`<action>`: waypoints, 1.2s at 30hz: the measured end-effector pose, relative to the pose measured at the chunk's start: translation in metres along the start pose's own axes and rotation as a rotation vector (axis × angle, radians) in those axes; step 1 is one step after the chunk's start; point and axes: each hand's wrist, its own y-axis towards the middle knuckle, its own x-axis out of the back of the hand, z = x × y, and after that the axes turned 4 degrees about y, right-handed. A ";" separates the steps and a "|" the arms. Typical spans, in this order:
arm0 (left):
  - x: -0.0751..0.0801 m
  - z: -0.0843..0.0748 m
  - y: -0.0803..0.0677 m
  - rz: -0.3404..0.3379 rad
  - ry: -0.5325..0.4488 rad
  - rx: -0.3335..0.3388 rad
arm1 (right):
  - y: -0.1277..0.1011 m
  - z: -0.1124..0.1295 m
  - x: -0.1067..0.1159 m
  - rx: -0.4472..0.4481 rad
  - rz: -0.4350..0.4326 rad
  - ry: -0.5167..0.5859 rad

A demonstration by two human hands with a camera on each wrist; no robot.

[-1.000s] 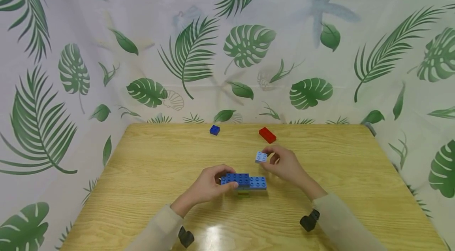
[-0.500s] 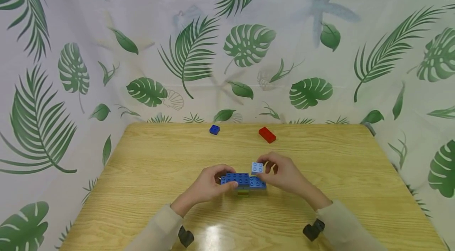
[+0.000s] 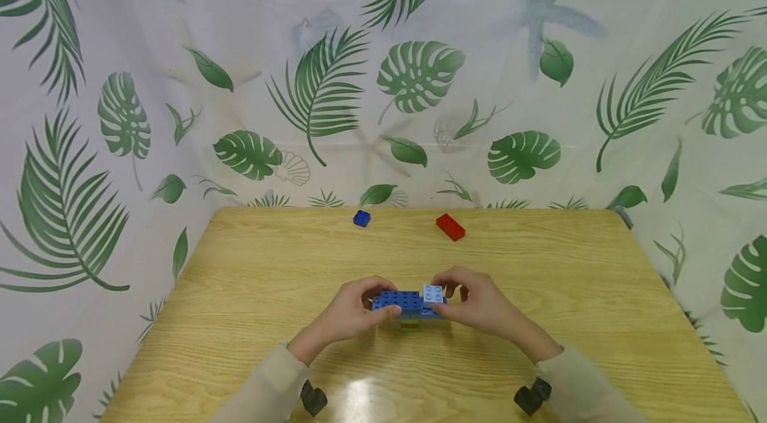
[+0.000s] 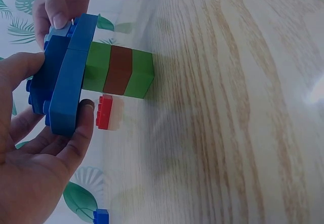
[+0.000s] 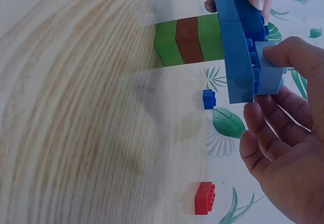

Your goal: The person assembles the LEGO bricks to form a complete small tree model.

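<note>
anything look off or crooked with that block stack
Nothing looks broken or spilled. One oddity: the wide blue layer overhangs a much narrower green-and-brown column, so it looks top-heavy. The left hand steadies it.

A small dark blue square plastic brick (image 3: 361, 218) lies near the far edge of the light wooden tabletop (image 3: 252, 276), left of centre. A red rectangular plastic brick (image 3: 450, 227) lies well apart to its right, apparently angled. Behind hangs a white leaf-printed curtain (image 3: 180, 43).
</note>
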 end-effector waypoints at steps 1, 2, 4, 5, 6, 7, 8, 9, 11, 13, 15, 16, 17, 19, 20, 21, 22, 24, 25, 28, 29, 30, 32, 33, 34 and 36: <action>0.000 0.000 0.000 0.001 0.000 -0.002 | 0.000 0.000 0.000 0.000 0.001 0.001; 0.000 0.000 0.000 0.000 0.003 -0.001 | -0.001 0.000 0.000 0.004 0.002 0.002; 0.000 0.001 0.001 0.000 0.011 -0.001 | -0.002 0.000 -0.001 0.011 0.003 0.003; 0.000 0.001 0.001 0.001 0.013 -0.001 | -0.002 0.000 -0.001 0.014 0.003 0.001; 0.000 0.001 0.001 0.001 0.015 0.000 | -0.002 0.000 -0.001 0.018 0.001 -0.001; 0.000 0.001 0.001 0.001 0.015 -0.001 | -0.002 0.000 -0.001 0.022 -0.002 0.000; 0.000 0.001 0.001 0.001 0.017 -0.001 | -0.002 0.000 -0.002 0.026 -0.005 -0.002; 0.000 0.001 0.001 0.000 0.018 -0.002 | -0.003 0.000 -0.002 0.025 -0.007 -0.004; -0.001 0.001 0.001 -0.001 0.021 -0.003 | -0.003 -0.001 -0.003 0.025 -0.010 -0.009; -0.001 0.001 0.001 -0.002 0.022 -0.002 | -0.004 -0.001 -0.004 0.012 -0.005 -0.005; -0.002 0.001 0.001 -0.003 0.021 0.000 | -0.004 -0.001 -0.005 0.005 0.011 0.005; -0.002 0.001 0.000 -0.003 0.020 0.000 | -0.004 -0.001 -0.005 0.003 0.020 0.013; -0.002 0.001 0.000 -0.003 0.017 0.001 | -0.004 -0.001 -0.006 -0.004 0.028 0.025; -0.002 0.001 0.000 -0.004 0.010 0.001 | -0.004 -0.003 -0.006 -0.005 0.046 0.048; -0.002 0.001 0.000 -0.004 0.009 0.001 | -0.004 -0.003 -0.006 -0.009 0.053 0.062; -0.002 0.001 -0.001 -0.005 0.009 0.001 | -0.004 -0.004 -0.006 -0.012 0.057 0.074; -0.002 0.001 0.000 -0.005 0.010 0.003 | -0.004 -0.005 -0.007 -0.015 0.062 0.087; -0.002 0.001 0.000 -0.005 0.016 0.006 | -0.004 -0.006 -0.007 -0.018 0.067 0.104; -0.002 0.001 0.000 -0.005 0.019 0.008 | -0.004 -0.007 -0.007 -0.019 0.070 0.111; -0.002 0.001 0.000 -0.003 0.029 0.015 | -0.004 -0.009 -0.008 -0.011 0.078 0.123; -0.002 0.000 0.000 -0.003 0.030 0.015 | -0.003 -0.009 -0.008 -0.011 0.077 0.125; -0.002 0.000 0.000 -0.002 0.030 0.014 | -0.003 -0.009 -0.008 -0.013 0.078 0.127; -0.001 0.000 0.000 -0.004 0.027 0.014 | -0.002 -0.008 -0.007 -0.014 0.077 0.132; -0.001 -0.001 0.000 -0.005 0.025 0.013 | -0.002 -0.008 -0.007 -0.013 0.075 0.136; -0.001 -0.001 0.000 -0.005 0.022 0.013 | -0.002 -0.008 -0.008 -0.015 0.074 0.136; -0.001 -0.001 0.000 -0.002 0.017 0.010 | -0.002 -0.009 -0.008 -0.005 0.072 0.146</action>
